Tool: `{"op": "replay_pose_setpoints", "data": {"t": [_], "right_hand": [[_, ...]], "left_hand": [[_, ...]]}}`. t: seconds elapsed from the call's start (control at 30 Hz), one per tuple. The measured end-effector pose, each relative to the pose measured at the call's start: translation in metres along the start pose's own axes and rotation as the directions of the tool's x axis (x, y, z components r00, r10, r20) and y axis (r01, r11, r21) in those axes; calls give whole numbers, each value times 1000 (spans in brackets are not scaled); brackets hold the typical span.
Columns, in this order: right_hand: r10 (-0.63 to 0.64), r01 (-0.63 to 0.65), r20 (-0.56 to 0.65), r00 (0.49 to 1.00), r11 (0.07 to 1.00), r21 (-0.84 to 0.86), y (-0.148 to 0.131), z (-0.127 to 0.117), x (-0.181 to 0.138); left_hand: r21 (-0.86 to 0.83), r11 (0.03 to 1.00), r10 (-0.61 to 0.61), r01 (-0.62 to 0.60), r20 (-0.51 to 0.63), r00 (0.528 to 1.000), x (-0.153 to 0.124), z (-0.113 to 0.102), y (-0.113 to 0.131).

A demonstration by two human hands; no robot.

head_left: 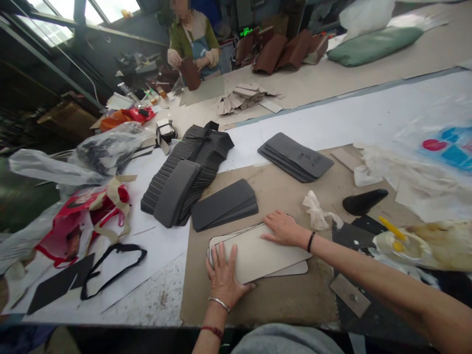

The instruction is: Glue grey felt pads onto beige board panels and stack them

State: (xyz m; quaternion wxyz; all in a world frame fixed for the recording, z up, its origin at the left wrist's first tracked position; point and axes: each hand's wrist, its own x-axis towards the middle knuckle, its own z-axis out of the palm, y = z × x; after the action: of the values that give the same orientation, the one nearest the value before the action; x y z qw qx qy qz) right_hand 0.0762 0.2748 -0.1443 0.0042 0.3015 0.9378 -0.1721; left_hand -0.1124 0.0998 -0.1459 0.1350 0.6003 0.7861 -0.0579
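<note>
Several cream-coloured flat panels with rounded corners and dark edges lie stacked, slightly askew, on a brown sheet in front of me. My left hand rests on the left end of the stack, fingers spread. Across the far right edge lies my right hand, also with fingers apart and pressing on the top panel. Just beyond is a small fanned stack of dark grey panels. Neither hand grips anything visible.
A long pile of dark panels stands left, another dark stack behind. Right are a black rounded tool and a glue-smeared bowl with a yellow-handled brush. Plastic bags crowd the left. Across the table, a person handles a brown piece.
</note>
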Motion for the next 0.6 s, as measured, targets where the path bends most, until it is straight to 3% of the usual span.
{"op": "replay_pose_setpoints", "data": {"t": [0.1,0.2,0.27,0.37,0.47,0.6], "right_hand": [[167,-159,-132,977,985,71,9,5,-13],[503,-452,-230,833,859,241,18,21,-38],[652,-564,-164,741,736,376,20,32,-54],[701,-589,-11,713,607,534,17,43,-65],[706,-575,81,704,499,649,11,43,-59],[741,-620,200,641,346,704,8,32,-46]], "left_hand": [[-117,993,-12,5,-64,998,-8,-2,-9],[-390,897,-264,208,-95,960,-9,0,-23],[-566,708,-476,422,59,877,-3,1,-31],[-639,486,-582,596,272,766,14,-1,-39],[-684,374,-610,626,327,722,28,-8,-42],[-717,205,-591,667,452,668,36,-15,-48]]}}
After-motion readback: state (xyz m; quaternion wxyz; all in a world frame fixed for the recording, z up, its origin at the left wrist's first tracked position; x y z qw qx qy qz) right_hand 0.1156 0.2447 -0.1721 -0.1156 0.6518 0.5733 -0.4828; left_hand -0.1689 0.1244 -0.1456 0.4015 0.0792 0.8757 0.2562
